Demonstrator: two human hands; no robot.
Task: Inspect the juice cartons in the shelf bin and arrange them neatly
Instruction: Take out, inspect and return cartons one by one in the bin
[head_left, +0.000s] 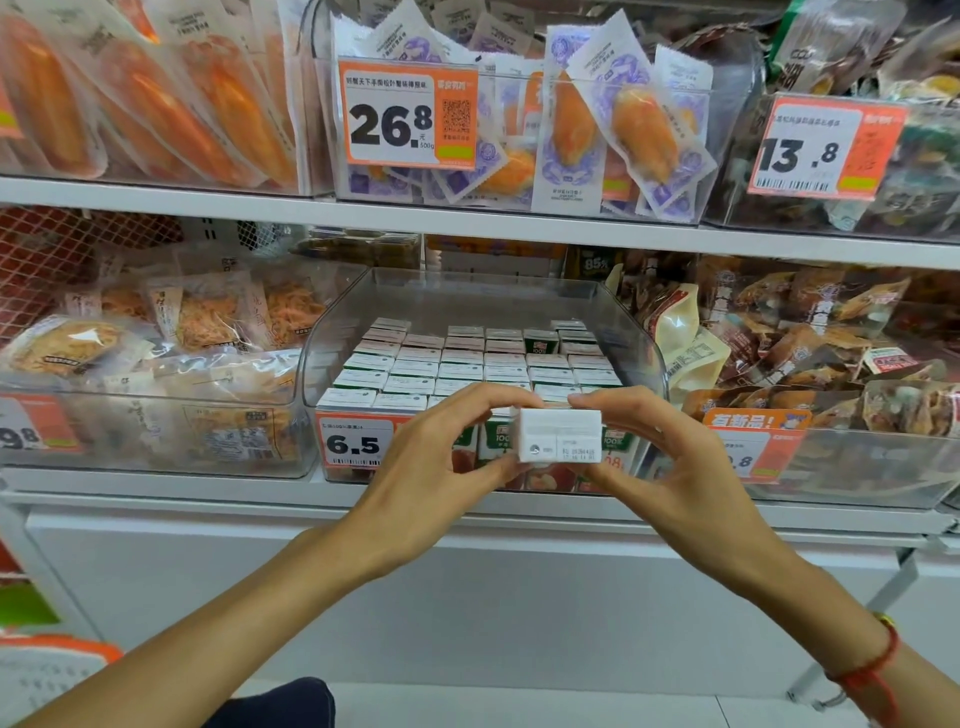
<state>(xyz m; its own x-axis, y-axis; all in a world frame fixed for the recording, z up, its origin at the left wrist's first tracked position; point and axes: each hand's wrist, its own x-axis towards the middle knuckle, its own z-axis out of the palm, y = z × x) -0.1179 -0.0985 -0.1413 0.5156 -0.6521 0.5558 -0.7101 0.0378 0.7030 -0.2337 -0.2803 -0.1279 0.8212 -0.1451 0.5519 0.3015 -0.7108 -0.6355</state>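
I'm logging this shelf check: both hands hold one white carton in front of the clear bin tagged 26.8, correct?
Not quite. In the head view both hands, left hand and right hand, do hold one white carton, but the clear bin behind it is tagged 6.5, not 26.8.

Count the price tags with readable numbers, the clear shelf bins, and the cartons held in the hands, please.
Price tags with readable numbers: 5 (26.8, 13.8, 6.5, two partly hidden)
Clear shelf bins: 6, three on each shelf; the juice carton bin is the lower middle one
Cartons held: 1, the carton between left hand and right hand
Total: 12
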